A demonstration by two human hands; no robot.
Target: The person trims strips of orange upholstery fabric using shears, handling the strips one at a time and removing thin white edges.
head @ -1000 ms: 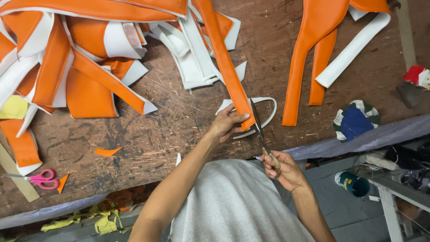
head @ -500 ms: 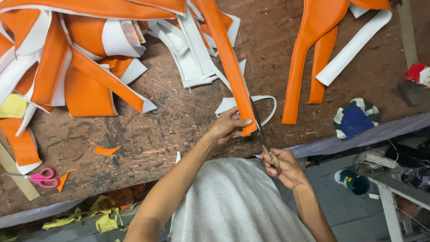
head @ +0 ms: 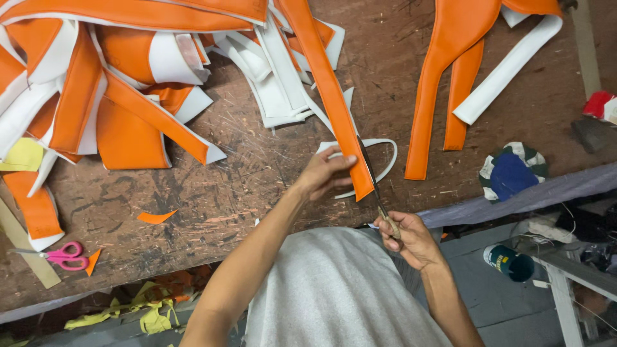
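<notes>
My left hand (head: 324,172) is down on the long orange strip (head: 328,96), fingers curled over its lower end and pinching it against the scarred wooden bench (head: 257,180). The strip runs from the top of the view diagonally down towards me, ending just under my fingertips at the near edge of the bench. My right hand (head: 408,239) is wrapped tight around the handles of the large shears (head: 376,183), low by my chest, just off the bench edge. The blades point up and away from me, lying right along the right-hand edge of the strip's end; I can't tell from here how far apart the blades stand, they read as one dark line. A thin white loop of trimmed edging (head: 384,160) curls out from behind the strip, just to the right of the blades.

Off to my left there's a big heap of orange and white cut pieces (head: 109,83), overlapping each other, with a stack of white pieces (head: 273,83) beside it near the strip's upper run. Over on the right, well apart from my hands, another orange piece with two long legs (head: 450,71) lies flat, a white band (head: 508,71) touching it. A small orange offcut (head: 156,216) sits alone on bare wood to the left of my forearm. Further left, near the bench corner, pink-handled scissors (head: 61,256) lie untouched. A round blue and green-white bundle (head: 513,172) rests at the right edge of the bench.
</notes>
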